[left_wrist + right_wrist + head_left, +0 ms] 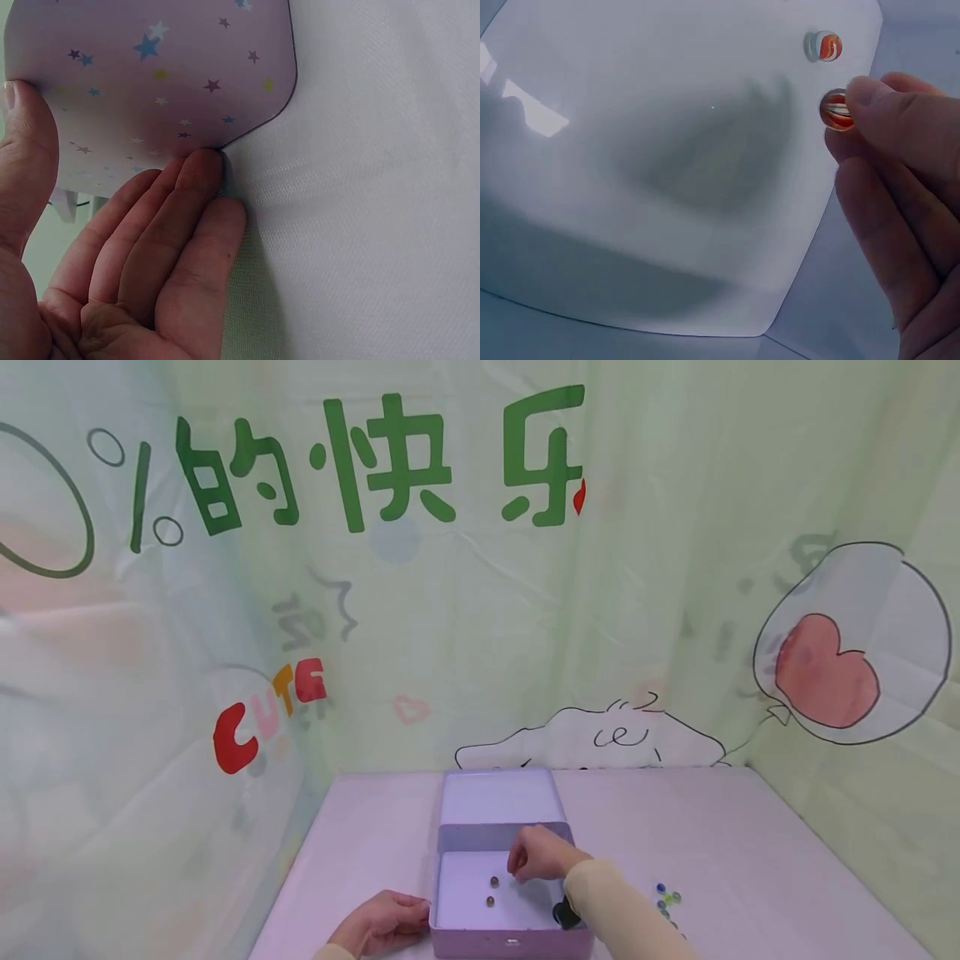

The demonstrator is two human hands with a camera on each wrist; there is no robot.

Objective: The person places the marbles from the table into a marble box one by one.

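Observation:
My right hand (pixel 543 853) is over the inside of an open lilac metal box (pixel 510 943). Its thumb and fingers pinch an orange-and-white striped glass marble (pixel 838 110), best seen in the right wrist view. Close by, another marble (pixel 827 46) with an orange swirl lies on the pale box floor. The head view shows two marbles, one (pixel 494 882) slightly behind the other (pixel 491 901), inside the box. At the box's left side, my left hand (pixel 386 920) touches the star-patterned outer wall (pixel 172 82) with thumb and fairly straight fingers.
Several blue, green and yellow marbles (pixel 667 897) lie on the table right of the box. The box lid (pixel 502 797) is folded back toward the rear. A printed curtain (pixel 480 635) surrounds the pale table (pixel 720 827) at the back and sides.

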